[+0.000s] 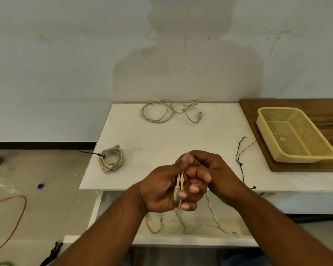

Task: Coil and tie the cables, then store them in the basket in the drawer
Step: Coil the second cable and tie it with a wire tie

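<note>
A beige cable (179,180) is gripped upright by the curled left hand (160,189) and right hand (214,169). Its plug (175,194) is pointed down toward the drawer (200,241).

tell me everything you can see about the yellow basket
The basket is pale yellow, plastic by its look, and rectangular, with a solid rim and finely perforated walls and floor. It stands upright, mouth up, on the wooden board at the right side of the table. No cable lies in it; only a small pale patch shows on its floor. Nothing but the board touches it.
</note>
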